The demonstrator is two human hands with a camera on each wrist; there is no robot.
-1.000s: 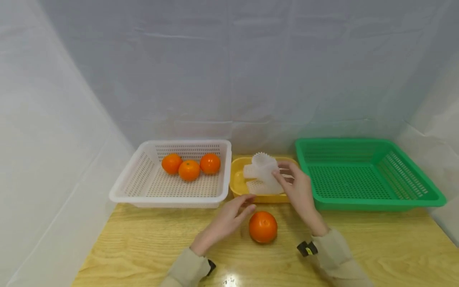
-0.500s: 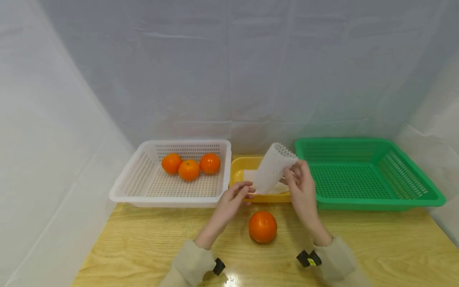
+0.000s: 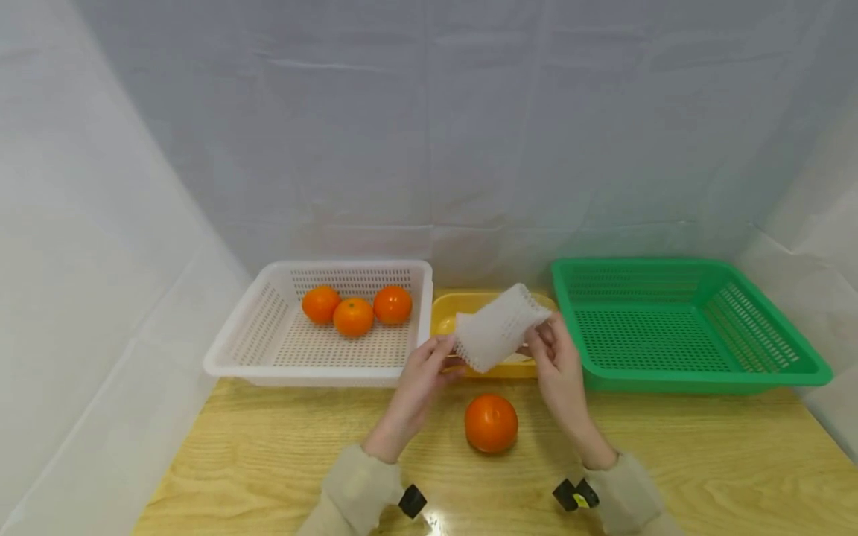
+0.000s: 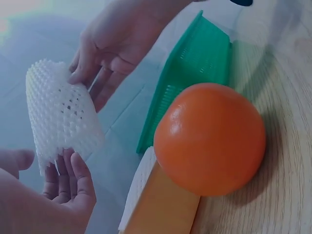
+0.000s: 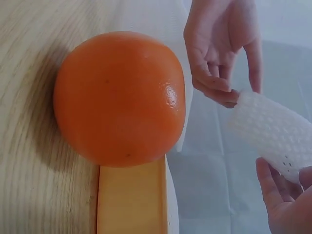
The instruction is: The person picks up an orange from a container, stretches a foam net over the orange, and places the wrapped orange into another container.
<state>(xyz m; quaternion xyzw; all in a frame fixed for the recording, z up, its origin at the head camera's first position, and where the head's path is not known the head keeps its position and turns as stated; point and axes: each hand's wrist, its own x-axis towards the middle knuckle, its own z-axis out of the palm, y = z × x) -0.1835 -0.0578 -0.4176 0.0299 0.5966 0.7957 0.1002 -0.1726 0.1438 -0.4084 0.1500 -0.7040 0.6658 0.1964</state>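
A white foam net sleeve [image 3: 499, 327] is held tilted between both hands above the yellow tray [image 3: 445, 316]. My left hand [image 3: 422, 380] holds its lower left end, with fingertips at the rim in the left wrist view. At the upper right end, my right hand [image 3: 559, 368] pinches the mesh between thumb and fingers. A single orange [image 3: 491, 423] rests on the wooden table in front of the tray, between the forearms; it looms large in both wrist views. More white foam [image 4: 139, 187] shows at the tray, mostly hidden behind the hands and sleeve in the head view.
On the left stands a white perforated basket [image 3: 224, 357] with three oranges [image 3: 353, 318] in it. A green perforated basket [image 3: 710, 382] stands on the right. Behind everything hangs a pale sheet [image 3: 429, 149]. The wooden table [image 3: 268, 454] extends toward the front.
My right hand has lifted the foam sleeve from the tray and tilted it leftward. My left hand has moved up from near the tray's front edge and taken the sleeve's other end.
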